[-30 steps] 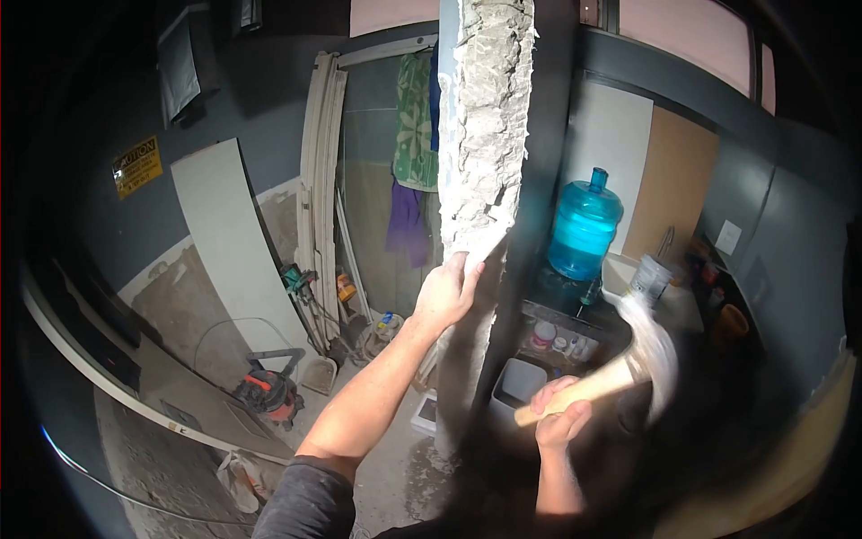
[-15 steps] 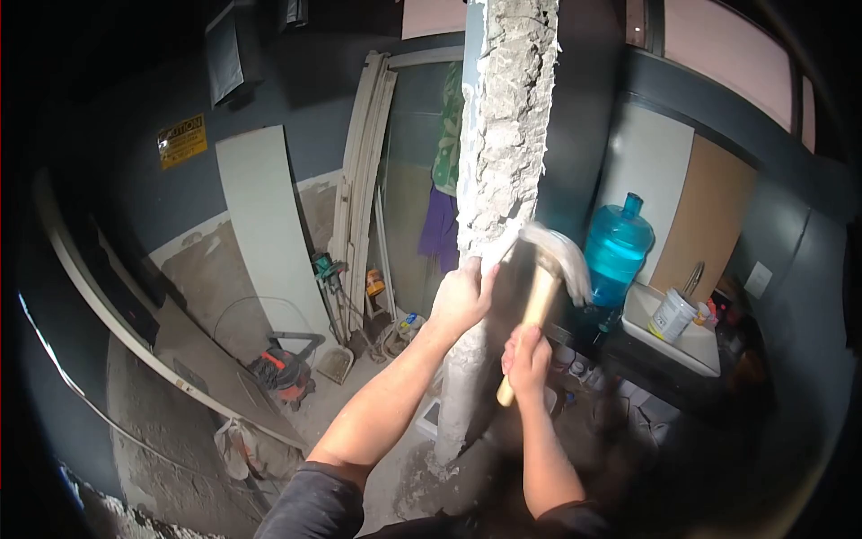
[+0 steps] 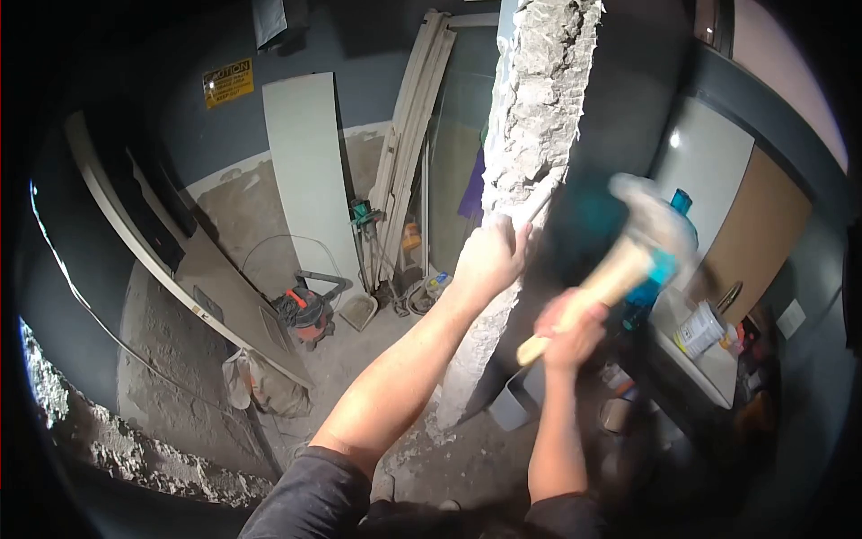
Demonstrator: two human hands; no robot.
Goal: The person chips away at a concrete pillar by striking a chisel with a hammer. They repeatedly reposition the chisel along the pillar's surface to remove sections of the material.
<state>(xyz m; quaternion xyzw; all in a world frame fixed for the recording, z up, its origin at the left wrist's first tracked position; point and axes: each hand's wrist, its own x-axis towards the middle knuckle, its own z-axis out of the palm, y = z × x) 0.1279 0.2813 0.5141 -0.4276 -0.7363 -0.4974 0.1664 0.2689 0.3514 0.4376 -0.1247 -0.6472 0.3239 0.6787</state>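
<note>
My left hand (image 3: pixel 492 260) is closed around a thin chisel-like tool (image 3: pixel 541 199), which slants up and to the right against the rough concrete column (image 3: pixel 539 108). The column's face is chipped and pitted, and a strip of smoother coating runs down its left edge. To the right, my right hand (image 3: pixel 571 331) grips the lower part of a hammer's wooden handle (image 3: pixel 602 287). Blurred by motion, the hammer head (image 3: pixel 655 220) is raised to the right of the column, apart from the tool.
A blue water jug (image 3: pixel 680 203) and a sink (image 3: pixel 700 359) holding a paint can (image 3: pixel 700 331) are at the right. On the left are a leaning white panel (image 3: pixel 305 171), a red and black vacuum (image 3: pixel 303 313) and a dustpan (image 3: pixel 359 313). A grey bin (image 3: pixel 512 409) stands beside the column's base.
The hammer has swung away from the column to the right, with my right hand turning along with it. The view has shifted, so the surroundings sit differently. My left hand still holds the tool at the column.
</note>
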